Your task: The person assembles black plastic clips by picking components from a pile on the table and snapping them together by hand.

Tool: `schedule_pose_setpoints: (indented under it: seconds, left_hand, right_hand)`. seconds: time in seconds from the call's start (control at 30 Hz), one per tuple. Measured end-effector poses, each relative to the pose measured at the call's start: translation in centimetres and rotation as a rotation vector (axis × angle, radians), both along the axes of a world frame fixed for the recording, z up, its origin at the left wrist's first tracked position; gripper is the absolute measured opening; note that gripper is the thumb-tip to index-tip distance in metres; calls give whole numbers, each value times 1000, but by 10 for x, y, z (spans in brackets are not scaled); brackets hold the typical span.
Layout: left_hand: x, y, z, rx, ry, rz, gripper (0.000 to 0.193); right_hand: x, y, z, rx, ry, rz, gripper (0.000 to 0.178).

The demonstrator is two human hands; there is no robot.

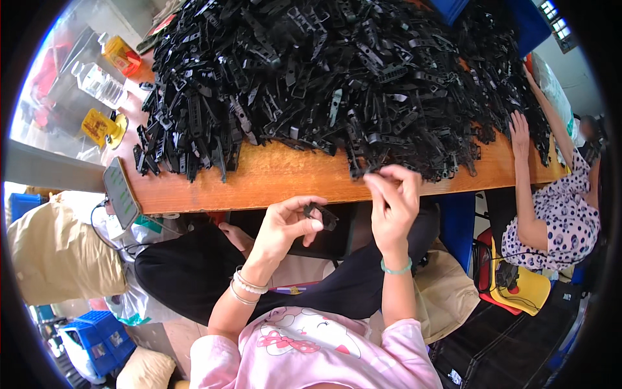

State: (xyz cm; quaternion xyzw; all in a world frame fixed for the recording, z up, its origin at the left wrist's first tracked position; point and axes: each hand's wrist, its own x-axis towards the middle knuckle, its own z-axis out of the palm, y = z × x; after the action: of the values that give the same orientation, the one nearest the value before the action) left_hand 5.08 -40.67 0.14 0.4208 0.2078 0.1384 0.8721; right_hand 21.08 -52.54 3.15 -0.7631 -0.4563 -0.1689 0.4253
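My left hand (288, 222) pinches a small black plastic part (329, 220) between thumb and fingers, just off the near edge of the wooden table. Beaded bracelets circle that wrist. To its right, my right hand (395, 204) is raised at the table edge, its fingers drawn together in a pinch. Its fingertips are right by the front of a large heap of black plastic parts (291, 71); whether they grip one of them is hard to make out. Many pieces in the heap are long and narrow, with slots and holes.
On the wooden table (272, 175), a phone (122, 192) leans at the left edge, with a clear bottle (100, 84), an orange-filled bottle (120, 56) and a yellow holder (103, 128) beyond. Another person (551, 227) reaches to the heap at right. A blue crate (100, 340) stands lower left.
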Motion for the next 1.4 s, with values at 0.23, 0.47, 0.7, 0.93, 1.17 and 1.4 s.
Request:
schedule_pose_setpoints:
  seconds: [0.23,0.47,0.7,0.93,1.17,1.4]
  left_hand:
    - [-7,4,4,-296,-214,-166,46]
    - [-14,2,1,-315,-211,-160,58]
    - [-15,8,2,-318,-229,-233,53]
    - [-8,-3,1,-217,17,5,31]
    - [37,-10,21,139,78,-6,18]
    - [100,-25,-6,1446,305,388,14]
  right_hand:
    - [-25,-10,3,64,422,463,26]
    - [-28,2,8,-50,400,655,22]
    - [-25,3,11,-123,326,679,16]
    - [-47,-2,17,-280,85,496,36]
    - [-58,-29,-10,73,72,4,17]
    - [-39,-39,-25,424,733,-129,15]
